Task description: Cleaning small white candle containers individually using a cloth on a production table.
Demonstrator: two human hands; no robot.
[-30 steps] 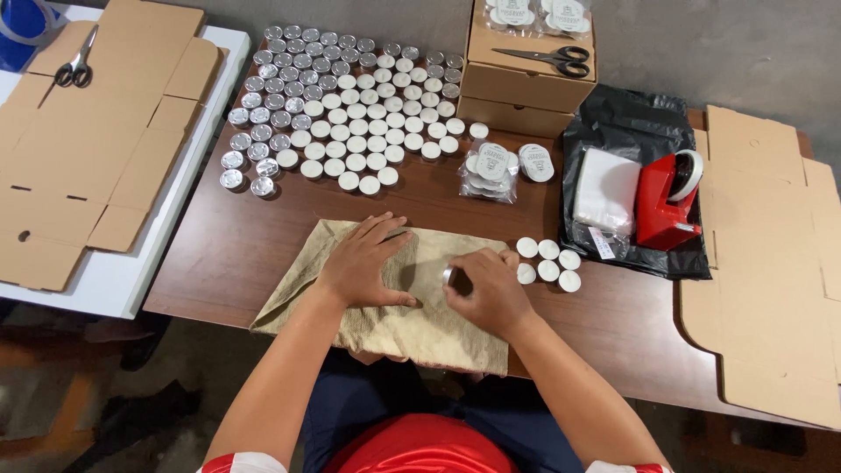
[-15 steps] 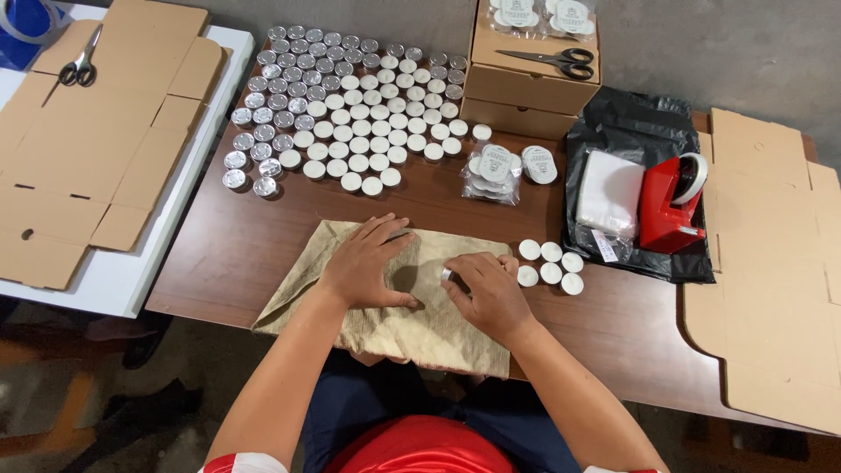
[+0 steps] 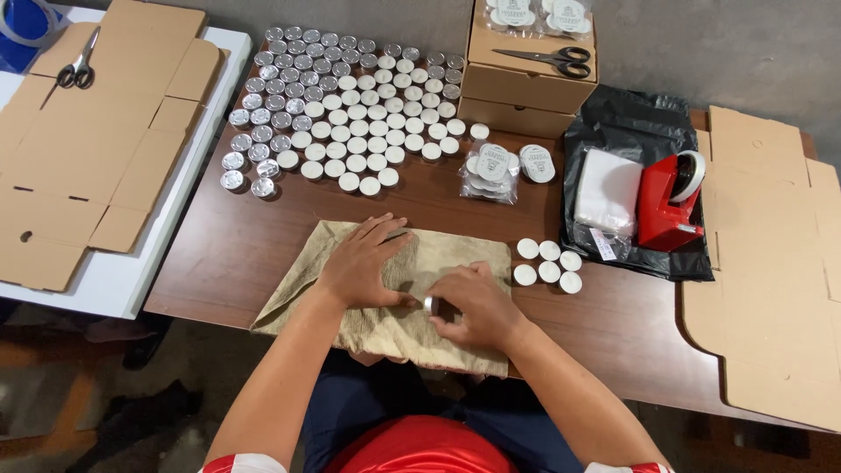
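My left hand lies flat, fingers spread, on a tan cloth spread over the brown table. Just right of it, my right hand grips a small round metal tin on its edge and presses it against the cloth. Several white-lidded tins sit in a small cluster right of the cloth. A large grid of many tins, some silver and some white-topped, covers the far part of the table.
Brown boxes with scissors on top stand at the back. A clear bag of tins, a black bag under a red tape dispenser, and flat cardboard blanks lie right; more cardboard with scissors lies left.
My right hand has slid left and toward me over the cloth with the tin. My left hand has stayed pressed on the cloth.
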